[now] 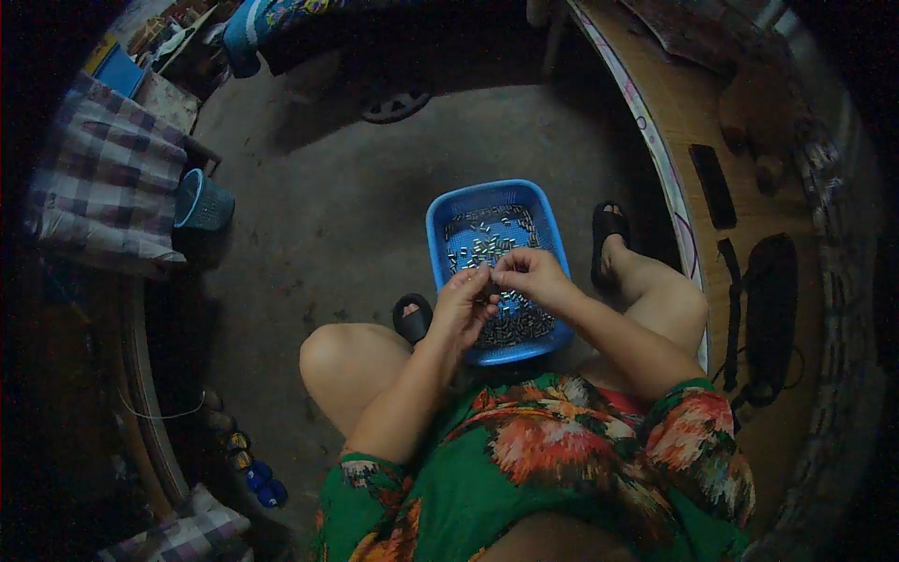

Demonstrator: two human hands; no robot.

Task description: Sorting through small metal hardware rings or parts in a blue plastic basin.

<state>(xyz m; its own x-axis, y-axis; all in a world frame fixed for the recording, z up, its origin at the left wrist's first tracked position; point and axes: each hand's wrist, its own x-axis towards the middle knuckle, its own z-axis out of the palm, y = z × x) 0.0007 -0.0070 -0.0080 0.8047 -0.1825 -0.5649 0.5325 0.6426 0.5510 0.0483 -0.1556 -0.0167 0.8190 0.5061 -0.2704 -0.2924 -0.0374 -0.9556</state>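
Left hand [463,298]: fingers curled over basket [492,184]; grasping anything, I cannot tell.
Right hand [536,276]: thumb and forefinger pinched; any hold hidden from me.
Basket: blue, on floor [323,248].
Pieces [491,247]: small, shiny, loose in basket.

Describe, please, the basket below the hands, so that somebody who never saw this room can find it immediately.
On the grey floor, look between the person's two black slippers. Below the left hand and right hand is a bright blue rectangular basket with rounded corners. It holds many small shiny metal pieces, and its shape sets it apart from the round bin at the left.
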